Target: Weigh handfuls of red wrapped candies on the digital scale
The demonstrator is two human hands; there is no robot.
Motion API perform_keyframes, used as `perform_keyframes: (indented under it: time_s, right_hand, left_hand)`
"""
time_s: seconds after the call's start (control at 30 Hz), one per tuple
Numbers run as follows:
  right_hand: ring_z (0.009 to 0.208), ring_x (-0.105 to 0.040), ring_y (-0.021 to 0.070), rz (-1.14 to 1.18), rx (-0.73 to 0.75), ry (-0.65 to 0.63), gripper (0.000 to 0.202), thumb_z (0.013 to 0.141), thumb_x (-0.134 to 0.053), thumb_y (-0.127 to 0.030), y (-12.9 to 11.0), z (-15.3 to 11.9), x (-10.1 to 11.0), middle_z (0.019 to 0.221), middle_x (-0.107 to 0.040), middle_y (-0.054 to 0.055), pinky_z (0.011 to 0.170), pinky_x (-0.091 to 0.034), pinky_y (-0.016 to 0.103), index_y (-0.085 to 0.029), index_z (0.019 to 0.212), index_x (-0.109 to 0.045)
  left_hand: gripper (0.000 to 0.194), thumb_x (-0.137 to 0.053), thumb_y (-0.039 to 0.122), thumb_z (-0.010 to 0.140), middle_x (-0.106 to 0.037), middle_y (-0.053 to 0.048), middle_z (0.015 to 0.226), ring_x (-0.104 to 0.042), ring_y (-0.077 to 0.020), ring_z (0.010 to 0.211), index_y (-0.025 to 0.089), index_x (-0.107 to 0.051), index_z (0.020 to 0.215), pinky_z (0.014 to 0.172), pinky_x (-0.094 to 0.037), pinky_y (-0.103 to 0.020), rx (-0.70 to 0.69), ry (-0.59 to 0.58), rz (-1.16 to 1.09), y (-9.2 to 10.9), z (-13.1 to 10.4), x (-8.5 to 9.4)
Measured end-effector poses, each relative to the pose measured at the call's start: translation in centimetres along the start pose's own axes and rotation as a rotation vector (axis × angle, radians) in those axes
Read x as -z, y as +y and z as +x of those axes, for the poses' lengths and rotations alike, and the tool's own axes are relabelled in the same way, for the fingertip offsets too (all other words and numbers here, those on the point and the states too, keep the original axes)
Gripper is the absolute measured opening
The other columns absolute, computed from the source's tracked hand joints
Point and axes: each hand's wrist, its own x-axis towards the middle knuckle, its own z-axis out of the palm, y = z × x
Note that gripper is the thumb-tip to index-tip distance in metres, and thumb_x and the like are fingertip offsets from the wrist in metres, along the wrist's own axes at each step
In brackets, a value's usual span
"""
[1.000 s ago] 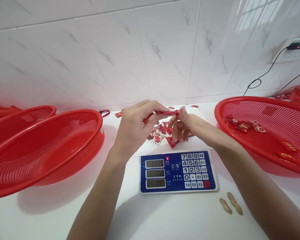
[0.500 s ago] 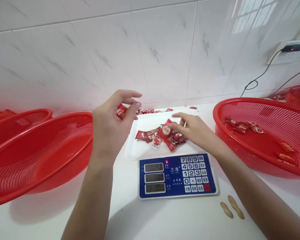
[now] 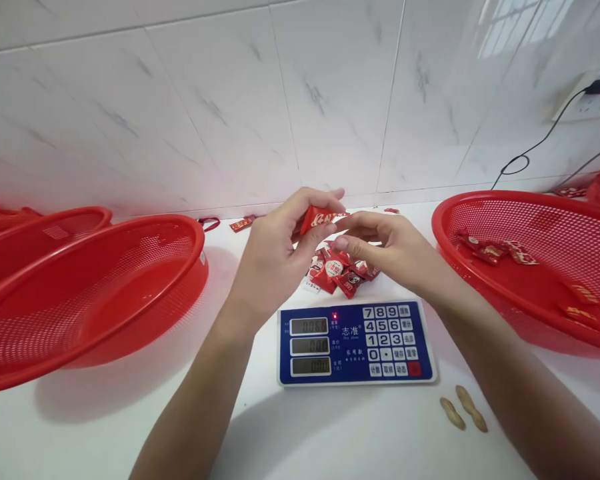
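My left hand is closed on a red wrapped candy with pale lettering, held above the white scale tray. Close beside it, over the tray's right part, my right hand has its thumb and fingers apart, fingertips near the candy, with nothing visible between them. Beneath the hands lies a pile of red and white wrapped candies. In front of the pile is the scale's blue panel, with three displays and a keypad.
Red mesh baskets stand on the left and right; the right one holds several wrapped candies. Two peanuts lie near the panel's lower right. A candy lies by the tiled wall. A black cable hangs from a socket strip.
My left hand has moved right with the red candy, to beside my right hand. My right hand has lifted off the pile and shifted slightly right. The view has shifted slightly.
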Motion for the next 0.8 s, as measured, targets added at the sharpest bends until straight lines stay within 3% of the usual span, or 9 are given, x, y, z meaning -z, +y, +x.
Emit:
perform_keyframes:
  time_s: [0.2,0.43,0.57,0.67,0.8]
  right_hand:
    - [0.08,-0.065,0.0114,0.139,0.033,-0.055,0.026,0.091,-0.072,-0.042,0.1,-0.1,-0.6,0.092,-0.07,0.001,0.069,-0.048,0.024,-0.018,0.099,-0.067]
    - [0.067,-0.053,0.0101,0.078,0.088,0.007,0.031,0.087,-0.075,-0.047,0.1,-0.1,-0.4,0.073,-0.06,-0.002,0.06,-0.039,0.025,-0.017,0.082,-0.066]
    - [0.067,-0.048,0.0104,-0.034,0.1,0.037,0.036,0.092,-0.069,-0.049,0.1,-0.4,-0.7,0.07,-0.057,-0.002,0.061,-0.037,0.026,-0.017,0.078,-0.066]
    - [0.066,-0.046,0.0101,-0.086,0.146,0.031,0.036,0.095,-0.065,-0.048,0.3,-0.3,-1.0,0.068,-0.054,-0.003,0.063,-0.037,0.026,-0.018,0.077,-0.063]
    - [0.061,-0.045,0.0102,-0.259,0.146,0.091,0.037,0.096,-0.063,-0.045,-0.5,-0.1,-0.5,0.063,-0.052,-0.003,0.06,-0.035,0.027,-0.019,0.071,-0.058]
  left_hand:
    - [0.022,-0.046,0.011,0.101,-0.072,0.0,0.115,-0.058,-0.0237,0.135,0.026,-0.063,0.102,0.108,-0.054,-0.041,-0.021,-0.083,0.015,1.3,-0.6,0.0]
    - [0.021,-0.046,0.017,0.103,-0.072,-0.002,0.12,-0.057,-0.0246,0.135,0.026,-0.064,0.107,0.115,-0.048,-0.047,0.004,-0.183,-0.056,0.7,-0.3,0.2]
    - [0.019,-0.062,0.026,0.097,-0.071,-0.005,0.123,-0.071,-0.0225,0.112,0.026,-0.063,0.116,0.088,-0.062,-0.033,0.141,-0.157,-0.08,0.1,-0.1,1.4]
    - [0.012,-0.065,0.033,0.095,-0.075,-0.004,0.104,-0.073,-0.0211,0.096,0.024,-0.068,0.102,0.071,-0.06,-0.027,0.19,-0.194,-0.032,-0.2,0.1,1.8]
    - [0.016,-0.062,0.037,0.097,-0.076,-0.003,0.097,-0.073,-0.0202,0.091,0.024,-0.071,0.098,0.07,-0.059,-0.028,0.174,-0.211,0.021,0.1,0.1,2.1]
